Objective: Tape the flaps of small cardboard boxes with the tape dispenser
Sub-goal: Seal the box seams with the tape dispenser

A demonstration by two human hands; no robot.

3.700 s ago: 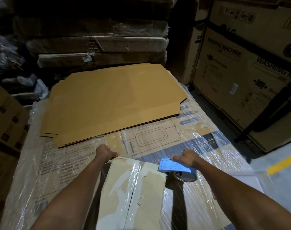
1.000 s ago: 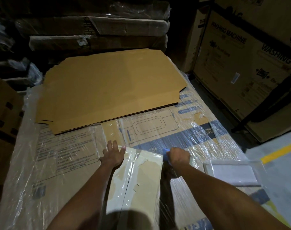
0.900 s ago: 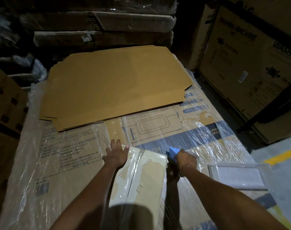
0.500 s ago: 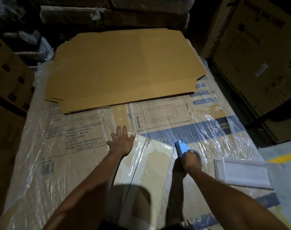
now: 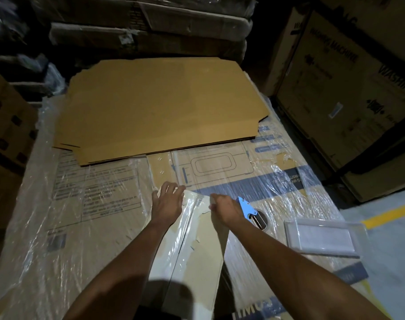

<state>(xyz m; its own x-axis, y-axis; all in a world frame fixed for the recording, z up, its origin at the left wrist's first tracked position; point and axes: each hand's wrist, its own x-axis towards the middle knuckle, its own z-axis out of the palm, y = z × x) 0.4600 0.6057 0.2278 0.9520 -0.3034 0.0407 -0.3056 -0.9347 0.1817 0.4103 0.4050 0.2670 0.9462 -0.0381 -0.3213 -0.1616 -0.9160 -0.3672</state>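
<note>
A person leans over a big wrapped carton [image 5: 100, 204] that serves as the work surface, its top covered in shiny plastic film. A small cardboard box [image 5: 197, 245] lies at the near edge of that carton, a little right of the middle, pale and patched with torn tape. Its long axis runs from the person toward the far edge, leaning slightly to the right as it goes away, and the seam between its two flaps follows the same line. The left hand [image 5: 167, 204] lies flat on the box's far left corner, fingers straight and spread a little, pressing the flap down and gripping nothing. The right hand [image 5: 224, 207] is at the far end of the right flap with its fingers curled round the handle of a blue tape dispenser [image 5: 247, 207]. The dispenser's blue plate sticks out to the right of the knuckles, with the tape roll [image 5: 260, 219] just behind it over the film. I cannot tell whether the tool's front edge touches the box. A flat brown cardboard sheet [image 5: 160, 107] covers the far half of the carton. A clear plastic tray [image 5: 321, 236] sits near the right edge. Large printed boxes [image 5: 349, 84] stand on the floor to the right.
</note>
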